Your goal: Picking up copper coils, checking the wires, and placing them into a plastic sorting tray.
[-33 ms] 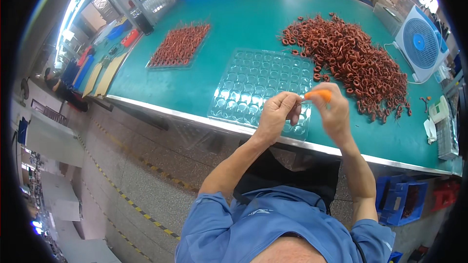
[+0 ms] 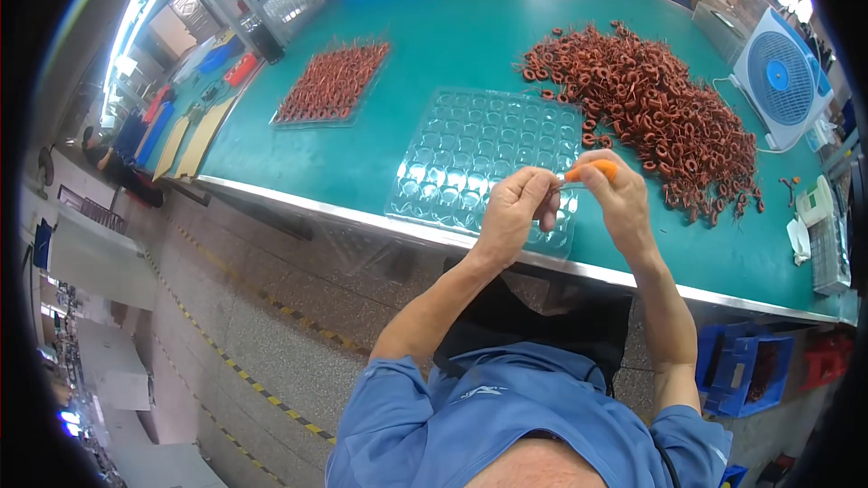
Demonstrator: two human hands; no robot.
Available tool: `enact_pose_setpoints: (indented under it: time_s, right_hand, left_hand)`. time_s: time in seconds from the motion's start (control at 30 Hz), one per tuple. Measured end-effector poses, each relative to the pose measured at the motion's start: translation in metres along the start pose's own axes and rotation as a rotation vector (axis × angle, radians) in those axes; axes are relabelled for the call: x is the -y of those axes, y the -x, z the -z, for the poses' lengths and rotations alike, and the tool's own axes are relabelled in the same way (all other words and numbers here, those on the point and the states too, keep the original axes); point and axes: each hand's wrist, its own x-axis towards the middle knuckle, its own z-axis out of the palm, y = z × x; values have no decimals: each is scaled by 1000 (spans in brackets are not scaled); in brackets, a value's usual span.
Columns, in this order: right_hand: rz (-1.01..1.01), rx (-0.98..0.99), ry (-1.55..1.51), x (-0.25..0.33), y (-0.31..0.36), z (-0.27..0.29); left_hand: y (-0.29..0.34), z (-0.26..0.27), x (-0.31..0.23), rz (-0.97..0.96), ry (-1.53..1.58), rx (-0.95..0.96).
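1. While I watch from afar, the right hand [image 2: 624, 208] is clamped on the orange tool [image 2: 603, 167], above the clear tray's [image 2: 457, 131] right side.
2. I see the left hand [image 2: 511, 208] pinched together beside the tool's tip; I cannot tell what it holds.
3. Red rings [image 2: 642, 108] lie heaped on the worktop [image 2: 280, 167].

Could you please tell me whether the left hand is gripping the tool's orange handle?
No, the right hand grips the orange handle, while the left hand sits to its left, apart from the handle.
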Motion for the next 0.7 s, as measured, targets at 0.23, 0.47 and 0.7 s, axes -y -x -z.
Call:
enact_pose_setpoints:
  time_s: [0.23,0.47,0.7]
  right_hand:
    - [-148,-14,-284,-12,2,-12]
    - [-242,36,-289,-29,15,-15]
    - [-152,-58,-109,-6,19,13]
  left_hand:
    - [-1,12,-8,-36,-149,100]
    - [-1,18,-15,-63,-203,187]
    - [-9,6,5,-290,-746,54]
